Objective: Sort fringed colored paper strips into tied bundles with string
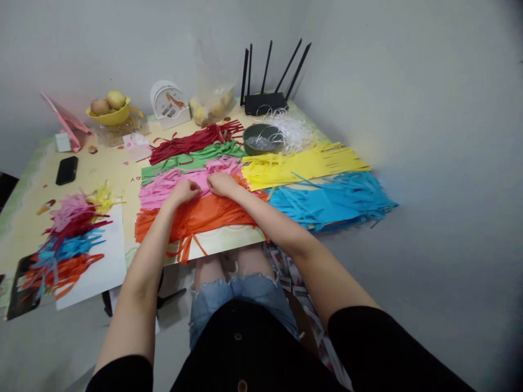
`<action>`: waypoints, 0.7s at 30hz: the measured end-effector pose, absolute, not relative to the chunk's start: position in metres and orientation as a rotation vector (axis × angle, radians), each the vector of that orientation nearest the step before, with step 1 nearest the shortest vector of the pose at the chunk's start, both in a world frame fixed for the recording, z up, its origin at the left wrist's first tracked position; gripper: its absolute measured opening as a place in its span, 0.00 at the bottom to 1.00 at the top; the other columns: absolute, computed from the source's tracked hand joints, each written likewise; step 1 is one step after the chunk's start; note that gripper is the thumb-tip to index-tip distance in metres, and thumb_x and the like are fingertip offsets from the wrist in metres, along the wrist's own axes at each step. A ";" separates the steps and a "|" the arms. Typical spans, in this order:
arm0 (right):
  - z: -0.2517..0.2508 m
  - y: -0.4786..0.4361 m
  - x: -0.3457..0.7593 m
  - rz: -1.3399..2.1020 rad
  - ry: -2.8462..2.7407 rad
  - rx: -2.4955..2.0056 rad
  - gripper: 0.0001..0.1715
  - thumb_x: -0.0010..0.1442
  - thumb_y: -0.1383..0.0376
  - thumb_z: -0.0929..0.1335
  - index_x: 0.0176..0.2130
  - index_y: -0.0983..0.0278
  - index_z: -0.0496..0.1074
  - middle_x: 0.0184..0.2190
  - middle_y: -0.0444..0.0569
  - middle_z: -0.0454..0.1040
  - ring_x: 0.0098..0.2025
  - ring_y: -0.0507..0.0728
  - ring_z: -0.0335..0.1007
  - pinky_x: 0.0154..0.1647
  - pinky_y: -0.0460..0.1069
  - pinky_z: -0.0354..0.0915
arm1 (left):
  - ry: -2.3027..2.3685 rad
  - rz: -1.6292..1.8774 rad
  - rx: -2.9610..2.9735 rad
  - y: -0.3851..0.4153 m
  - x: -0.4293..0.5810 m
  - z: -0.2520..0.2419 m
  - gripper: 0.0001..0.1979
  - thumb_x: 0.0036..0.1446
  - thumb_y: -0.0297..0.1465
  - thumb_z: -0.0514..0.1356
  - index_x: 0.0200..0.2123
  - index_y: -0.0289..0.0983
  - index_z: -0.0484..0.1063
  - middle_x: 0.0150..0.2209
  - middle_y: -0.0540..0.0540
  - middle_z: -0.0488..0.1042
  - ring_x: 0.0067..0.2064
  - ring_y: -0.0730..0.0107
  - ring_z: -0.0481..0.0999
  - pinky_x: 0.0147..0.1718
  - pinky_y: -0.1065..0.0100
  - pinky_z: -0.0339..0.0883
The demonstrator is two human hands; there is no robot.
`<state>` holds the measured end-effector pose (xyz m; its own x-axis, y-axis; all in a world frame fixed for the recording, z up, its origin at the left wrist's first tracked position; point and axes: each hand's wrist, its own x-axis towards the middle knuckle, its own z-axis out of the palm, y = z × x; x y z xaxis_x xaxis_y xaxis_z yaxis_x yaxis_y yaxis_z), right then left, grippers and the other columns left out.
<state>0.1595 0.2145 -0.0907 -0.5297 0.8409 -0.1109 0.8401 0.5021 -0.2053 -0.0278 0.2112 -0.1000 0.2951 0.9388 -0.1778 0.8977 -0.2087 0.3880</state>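
My left hand (pixel 186 191) and my right hand (pixel 220 184) are close together over the pink fringed paper (pixel 163 188), fingers curled and pinching at its middle. Just nearer to me lies the orange fringed paper (pixel 220 209), some strips hanging over the table edge. Beyond the pink stack are the green fringed paper (pixel 163 169) and the dark red fringed paper (pixel 192 140). To the right, the yellow fringed paper (pixel 302 163) sits above the blue fringed paper (pixel 330 201), which reaches past the table's side. My fingertips are partly hidden by the hands.
A green bowl (pixel 255 130) and white shredded strips (pixel 294 130) stand before a black router (pixel 265 102). At the left are a phone (pixel 67 170), mixed colored tassels (pixel 69 245) on a white sheet (pixel 110 261) and a dark tablet-like object (pixel 18 294). A yellow fruit basket (pixel 112 116) stands behind.
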 end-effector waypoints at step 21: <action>-0.096 0.166 0.126 0.421 -2.676 -1.266 0.25 0.67 0.73 0.59 0.60 0.77 0.67 0.60 0.67 0.70 0.61 0.62 0.67 0.63 0.54 0.61 | 2.041 0.445 1.999 0.212 -0.016 -0.102 0.11 0.52 0.24 0.55 0.35 0.32 0.77 0.37 0.36 0.81 0.40 0.57 0.79 0.42 0.63 0.69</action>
<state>0.1262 0.1665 -0.0957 -0.6321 0.7747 0.0169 0.7321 0.6042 -0.3146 -0.0159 0.2116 -0.1019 -0.0274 0.9990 0.0344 0.9228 0.0121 0.3852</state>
